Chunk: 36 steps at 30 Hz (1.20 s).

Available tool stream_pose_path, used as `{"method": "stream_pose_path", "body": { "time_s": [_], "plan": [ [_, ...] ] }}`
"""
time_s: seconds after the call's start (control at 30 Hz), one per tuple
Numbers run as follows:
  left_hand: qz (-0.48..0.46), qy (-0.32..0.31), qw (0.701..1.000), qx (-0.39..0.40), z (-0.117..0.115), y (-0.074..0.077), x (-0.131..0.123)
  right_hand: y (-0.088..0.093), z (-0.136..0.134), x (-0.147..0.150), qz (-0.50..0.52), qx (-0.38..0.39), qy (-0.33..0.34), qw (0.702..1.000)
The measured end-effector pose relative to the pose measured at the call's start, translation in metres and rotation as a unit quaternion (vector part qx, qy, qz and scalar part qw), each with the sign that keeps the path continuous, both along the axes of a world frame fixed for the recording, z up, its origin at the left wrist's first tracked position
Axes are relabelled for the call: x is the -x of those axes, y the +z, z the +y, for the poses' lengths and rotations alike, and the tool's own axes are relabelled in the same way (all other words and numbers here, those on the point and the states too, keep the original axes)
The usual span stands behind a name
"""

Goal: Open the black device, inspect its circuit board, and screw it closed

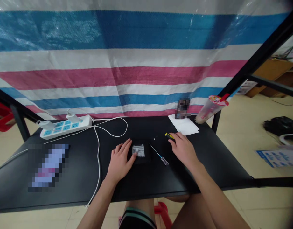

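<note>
A flat black box-shaped device (147,156) with a white printed label (138,150) lies on the black table. My left hand (121,159) rests at its left side with fingers stretched out, the thumb touching the label's lower left. To the right of the device is a thin screwdriver (160,155) with a clear handle, its shaft slanting toward the far left. My right hand (183,148) is closed around a yellow-and-black tool (169,136); only its end shows, so its kind is unclear. Several tiny pieces (156,137) lie between the device and that hand, too small to name.
A white power strip (66,127) with plugs and a white cable (98,159) occupies the left side. A blurred-out phone-like object (49,167) lies nearer. White paper (184,126) and a drink cup (212,109) stand at the back right. Behind hangs a striped sheet (113,76).
</note>
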<state>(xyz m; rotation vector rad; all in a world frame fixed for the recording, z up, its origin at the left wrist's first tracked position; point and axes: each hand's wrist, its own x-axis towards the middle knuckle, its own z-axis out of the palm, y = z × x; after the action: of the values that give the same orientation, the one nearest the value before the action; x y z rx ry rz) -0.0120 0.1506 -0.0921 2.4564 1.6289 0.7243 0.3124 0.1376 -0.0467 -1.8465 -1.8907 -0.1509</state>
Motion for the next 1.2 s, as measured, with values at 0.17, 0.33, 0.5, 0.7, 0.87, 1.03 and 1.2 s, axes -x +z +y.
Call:
{"method": "stream_pose_path", "body": {
  "time_s": [0.17,0.33,0.5,0.7,0.87,1.03,1.2],
  "plan": [
    [0.0,-0.001,1.0,-0.001,-0.001,0.001,0.0,0.051,-0.007,0.036,0.359,-0.201,0.069,0.909],
    [-0.004,0.0,1.0,-0.002,-0.001,0.001,0.001,0.058,0.016,0.084,0.531,-0.171,0.151,0.816],
    [-0.01,-0.003,1.0,-0.001,-0.001,0.001,0.001,0.036,0.033,0.099,0.53,-0.135,0.147,0.824],
    [-0.012,-0.002,1.0,0.0,-0.001,0.001,0.0,0.022,0.038,0.101,0.51,-0.12,0.149,0.839],
    [-0.015,-0.005,1.0,0.001,-0.001,0.002,0.0,0.014,0.043,0.105,0.462,-0.105,0.174,0.863],
    [-0.017,-0.004,1.0,0.004,-0.001,0.003,0.0,0.016,0.042,0.101,0.346,-0.156,0.242,0.893],
    [-0.024,-0.006,1.0,0.01,-0.002,0.005,0.0,0.028,0.037,0.098,0.232,-0.197,0.324,0.896]
  ]
}}
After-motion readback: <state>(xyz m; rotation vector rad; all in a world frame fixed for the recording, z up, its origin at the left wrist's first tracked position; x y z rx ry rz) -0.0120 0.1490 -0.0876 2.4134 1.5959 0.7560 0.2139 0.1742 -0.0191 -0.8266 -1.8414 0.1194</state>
